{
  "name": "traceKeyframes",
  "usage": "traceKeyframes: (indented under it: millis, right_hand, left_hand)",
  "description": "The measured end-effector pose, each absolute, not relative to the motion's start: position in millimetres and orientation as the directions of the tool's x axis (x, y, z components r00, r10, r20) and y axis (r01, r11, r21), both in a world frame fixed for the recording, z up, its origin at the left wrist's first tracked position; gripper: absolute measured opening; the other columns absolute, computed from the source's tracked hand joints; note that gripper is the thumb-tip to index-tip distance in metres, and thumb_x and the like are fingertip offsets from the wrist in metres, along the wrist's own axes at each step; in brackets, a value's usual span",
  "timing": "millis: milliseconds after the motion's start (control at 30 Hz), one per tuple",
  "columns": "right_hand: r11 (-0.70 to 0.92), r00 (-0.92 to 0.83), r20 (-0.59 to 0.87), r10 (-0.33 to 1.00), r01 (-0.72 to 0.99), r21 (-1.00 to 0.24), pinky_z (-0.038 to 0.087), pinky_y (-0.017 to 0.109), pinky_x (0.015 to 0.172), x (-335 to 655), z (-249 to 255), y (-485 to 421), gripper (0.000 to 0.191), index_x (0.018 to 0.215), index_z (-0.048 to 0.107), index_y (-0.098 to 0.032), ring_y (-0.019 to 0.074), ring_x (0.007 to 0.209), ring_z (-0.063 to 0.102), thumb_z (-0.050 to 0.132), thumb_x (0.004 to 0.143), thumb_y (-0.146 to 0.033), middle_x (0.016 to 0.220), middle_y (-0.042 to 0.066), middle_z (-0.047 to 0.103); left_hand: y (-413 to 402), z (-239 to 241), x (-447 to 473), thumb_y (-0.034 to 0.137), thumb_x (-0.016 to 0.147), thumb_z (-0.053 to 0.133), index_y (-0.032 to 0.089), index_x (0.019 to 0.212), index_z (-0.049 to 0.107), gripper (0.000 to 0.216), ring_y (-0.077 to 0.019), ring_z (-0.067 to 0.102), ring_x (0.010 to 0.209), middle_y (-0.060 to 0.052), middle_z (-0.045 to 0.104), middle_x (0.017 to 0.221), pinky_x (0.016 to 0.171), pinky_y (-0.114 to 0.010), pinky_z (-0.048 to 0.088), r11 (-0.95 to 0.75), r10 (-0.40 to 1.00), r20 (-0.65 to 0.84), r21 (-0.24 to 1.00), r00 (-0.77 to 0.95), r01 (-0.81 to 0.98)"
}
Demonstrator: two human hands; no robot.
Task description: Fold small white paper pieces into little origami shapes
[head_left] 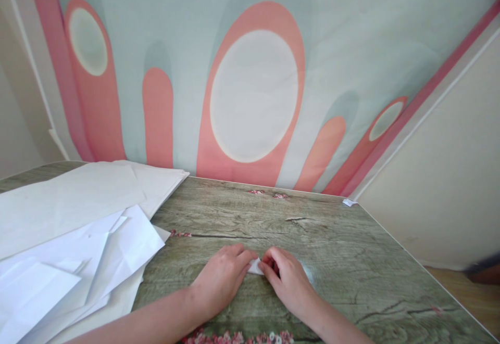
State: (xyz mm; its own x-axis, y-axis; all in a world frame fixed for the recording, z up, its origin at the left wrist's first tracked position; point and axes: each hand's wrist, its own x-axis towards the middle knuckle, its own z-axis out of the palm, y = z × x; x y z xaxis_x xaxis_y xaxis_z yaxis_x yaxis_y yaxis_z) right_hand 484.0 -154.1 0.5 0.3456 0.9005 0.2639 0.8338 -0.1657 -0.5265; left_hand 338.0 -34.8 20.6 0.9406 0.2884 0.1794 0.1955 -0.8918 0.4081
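Observation:
A small folded piece of white paper lies low over the table between my two hands. My left hand has its fingers bent down on the paper's left end, and part of the paper is hidden under them. At the other end, my right hand pinches the paper's right edge between thumb and forefinger. Both hands rest at the table surface, close together, with only a short bit of paper showing between them.
Large white sheets are stacked at the left, with several loose folded papers on top. Another small folded paper sits at the table's far right corner. The wood-patterned table meets a printed backdrop behind.

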Motion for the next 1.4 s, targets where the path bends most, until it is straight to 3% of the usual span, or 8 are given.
traceKeyframes:
  millis: [200, 533, 700, 967, 1067, 1233, 1400]
  right_hand:
    - [-0.169, 0.344, 0.266, 0.901, 0.841, -0.515, 0.040, 0.025, 0.060, 484, 2, -153, 0.012, 0.074, 0.053, -0.021, 0.0161, 0.064, 0.056, 0.056, 0.084, -0.016, 0.066, -0.002, 0.058]
    - [-0.162, 0.334, 0.290, 0.897, 0.857, -0.489, 0.039, 0.024, 0.058, 485, -1, -152, 0.012, 0.072, 0.053, -0.021, 0.0158, 0.063, 0.055, 0.056, 0.084, -0.018, 0.065, -0.002, 0.057]
    - [-0.160, 0.332, 0.297, 0.895, 0.862, -0.482, 0.039, 0.024, 0.059, 486, -3, -152, 0.012, 0.073, 0.052, -0.021, 0.0158, 0.063, 0.055, 0.056, 0.084, -0.018, 0.066, -0.002, 0.057]
    - [-0.117, 0.285, 0.318, 0.904, 0.881, -0.458, 0.041, 0.026, 0.064, 483, -2, -158, 0.011, 0.078, 0.053, -0.020, 0.0165, 0.070, 0.055, 0.052, 0.087, -0.014, 0.073, 0.000, 0.056]
    - [-0.078, 0.194, 0.363, 0.911, 0.947, -0.311, 0.042, 0.029, 0.065, 481, -5, -166, 0.012, 0.088, 0.057, -0.019, 0.0183, 0.073, 0.054, 0.049, 0.088, -0.011, 0.079, 0.002, 0.056]
    - [0.018, -0.049, 0.385, 0.921, 0.996, 0.085, 0.042, 0.033, 0.062, 473, -7, -178, 0.025, 0.107, 0.056, -0.017, 0.0207, 0.072, 0.053, 0.057, 0.083, -0.008, 0.084, 0.005, 0.058]
    - [0.008, -0.080, 0.316, 0.945, 0.975, 0.222, 0.043, 0.034, 0.060, 468, -2, -179, 0.033, 0.110, 0.056, -0.014, 0.0207, 0.073, 0.053, 0.065, 0.078, -0.010, 0.087, 0.005, 0.059]
  left_hand:
    - [-37, 19, 338, 0.011, 0.091, 0.043, 0.021, 0.098, 0.063, 0.023, -0.0188, 0.057, 0.077, -0.004, 0.056, 0.084, 0.073, -0.030, 0.047, -0.946, 0.263, 0.164, 0.235, 0.951, 0.221]
    - [-49, 27, 332, 0.006, 0.086, 0.048, 0.011, 0.117, 0.055, 0.033, -0.0257, 0.059, 0.090, -0.011, 0.063, 0.099, 0.082, -0.040, 0.048, -0.995, 0.096, 0.087, 0.022, 0.992, 0.095]
    - [-50, 24, 332, 0.005, 0.084, 0.049, 0.011, 0.116, 0.056, 0.034, -0.0262, 0.058, 0.093, -0.011, 0.063, 0.101, 0.084, -0.040, 0.048, -0.994, 0.107, 0.092, 0.009, 0.990, 0.107]
    - [-43, 33, 334, 0.005, 0.083, 0.049, 0.017, 0.107, 0.060, 0.029, -0.0232, 0.057, 0.089, -0.007, 0.061, 0.095, 0.084, -0.036, 0.048, -0.991, 0.102, 0.086, 0.100, 0.991, 0.093]
    - [-43, 33, 335, 0.005, 0.083, 0.050, 0.016, 0.107, 0.060, 0.028, -0.0236, 0.056, 0.088, -0.008, 0.061, 0.095, 0.082, -0.037, 0.049, -0.991, 0.098, 0.085, 0.097, 0.992, 0.090]
    - [-44, 32, 334, 0.009, 0.085, 0.051, 0.015, 0.109, 0.060, 0.026, -0.0245, 0.056, 0.090, -0.007, 0.061, 0.097, 0.082, -0.038, 0.048, -0.995, 0.085, 0.071, 0.058, 0.994, 0.081]
    - [-44, 31, 333, 0.018, 0.088, 0.052, 0.015, 0.105, 0.062, 0.019, -0.0238, 0.055, 0.090, -0.007, 0.061, 0.096, 0.080, -0.037, 0.045, -0.998, 0.044, 0.056, -0.033, 0.997, 0.046]
